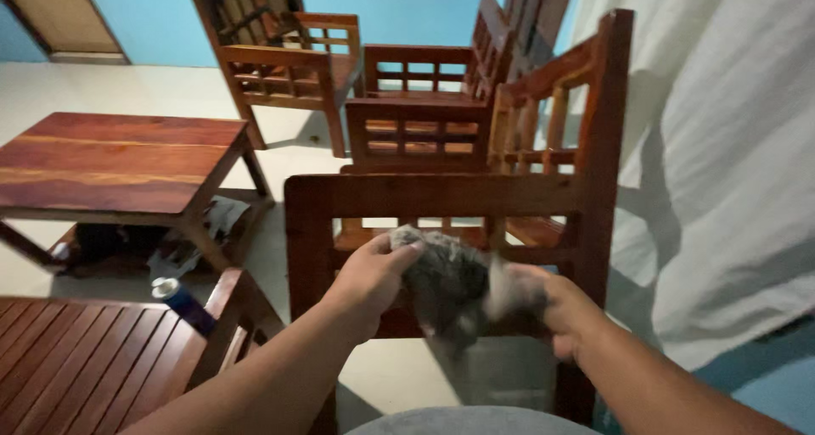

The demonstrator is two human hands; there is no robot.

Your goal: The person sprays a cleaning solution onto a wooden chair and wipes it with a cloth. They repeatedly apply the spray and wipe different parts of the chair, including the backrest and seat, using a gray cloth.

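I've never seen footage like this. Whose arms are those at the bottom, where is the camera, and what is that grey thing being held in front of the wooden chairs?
There is no machine here: a person wears a camera on the head, looking down and forward, so the two arms reaching in from the bottom are that person's own. There is just this one picture.

The left hand and the right hand both grip a crumpled grey cloth, one at each end. The right hand is blurred, so it seems to be in motion. The cloth is held against the side of a reddish wooden armchair.

Around it: two more wooden chairs behind, a low wooden table on the left with clutter under it, and a slatted wooden seat at bottom left with a blue spray can beside it. A white curtain hangs on the right.
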